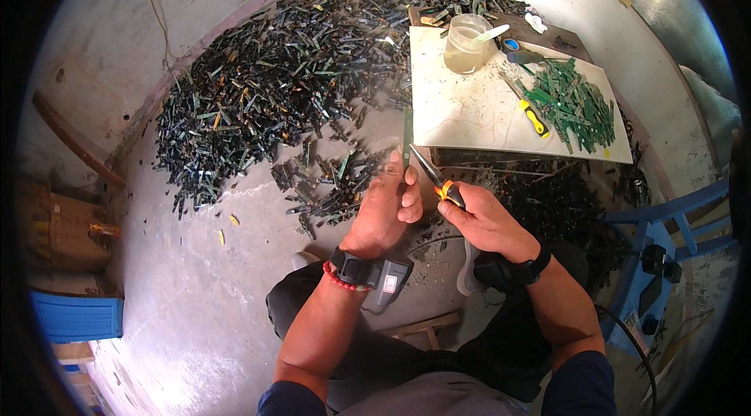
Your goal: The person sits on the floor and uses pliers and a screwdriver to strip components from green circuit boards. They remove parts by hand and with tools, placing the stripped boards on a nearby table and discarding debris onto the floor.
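My left hand [387,199] grips a narrow green circuit board strip [407,131] that stands up lengthwise from my fingers. In my right hand [490,216] is a pair of long-nose pliers [437,175] with orange and black handles. Their tip lies close beside the strip; whether it touches cannot be told. Beyond my hands is a pale board [457,117] bearing a pile of similar green strips [572,102]. A yellow and black handled tool [533,118] rests left of that pile, and a dark-handled screwdriver [525,57] lies behind it.
A plastic cup [466,43] with a pale utensil stands on the board. Heaps of dark strips [281,76] cover the floor along the wall. A blue chair [645,252] stands at right, a cardboard box [76,228] at left. A black cable [636,345] runs by my right arm.
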`<state>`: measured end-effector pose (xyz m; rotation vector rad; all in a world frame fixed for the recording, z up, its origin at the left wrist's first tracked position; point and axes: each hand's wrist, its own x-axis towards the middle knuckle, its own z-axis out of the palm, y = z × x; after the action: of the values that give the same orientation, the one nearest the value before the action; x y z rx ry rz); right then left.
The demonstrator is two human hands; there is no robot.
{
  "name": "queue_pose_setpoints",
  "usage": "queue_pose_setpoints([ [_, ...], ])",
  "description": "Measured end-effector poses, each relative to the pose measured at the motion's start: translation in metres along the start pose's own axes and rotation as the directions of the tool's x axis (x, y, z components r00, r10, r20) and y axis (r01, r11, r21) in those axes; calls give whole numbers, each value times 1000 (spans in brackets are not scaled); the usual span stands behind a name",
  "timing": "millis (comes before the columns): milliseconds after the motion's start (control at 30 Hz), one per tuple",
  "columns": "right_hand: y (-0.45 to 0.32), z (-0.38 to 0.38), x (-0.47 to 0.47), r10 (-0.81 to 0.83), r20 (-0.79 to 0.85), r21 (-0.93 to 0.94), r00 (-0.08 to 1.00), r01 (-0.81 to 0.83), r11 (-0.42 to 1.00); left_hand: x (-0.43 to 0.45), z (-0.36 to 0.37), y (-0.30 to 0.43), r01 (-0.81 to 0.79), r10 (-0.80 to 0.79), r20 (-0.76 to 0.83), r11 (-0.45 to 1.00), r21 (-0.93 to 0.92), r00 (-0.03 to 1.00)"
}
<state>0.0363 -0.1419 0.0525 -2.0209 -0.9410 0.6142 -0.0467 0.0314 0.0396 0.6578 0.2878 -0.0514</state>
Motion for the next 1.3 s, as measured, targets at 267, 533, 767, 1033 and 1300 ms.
queue_pose_setpoints([
  [267, -15, 5, -8, -129, -125, -381, 984, 73, 922, -3, 2, 1, -10, 10, 17, 1000, 1, 1000],
  [533, -20, 2, -8, -26, -31, -155, 999, 21, 988, -3, 1, 1, 8, -4, 80, 999, -40, 997],
  [767, -19, 4, -3, -111, -102, -93, 989, 101, 990, -3, -2, 1, 21, -1, 158, 992, -127, 988],
  [1033, -12, 8, 1, -105, -43, -32, 993, 104, 994, -4, 4, -1, 2, 19, 144, 989, -149, 989],
  [1300, -30, -15, 4, 45, 441, 618, 896, -340, 709, -7, 6, 1, -29, 57, 183, 988, -153, 981],
])
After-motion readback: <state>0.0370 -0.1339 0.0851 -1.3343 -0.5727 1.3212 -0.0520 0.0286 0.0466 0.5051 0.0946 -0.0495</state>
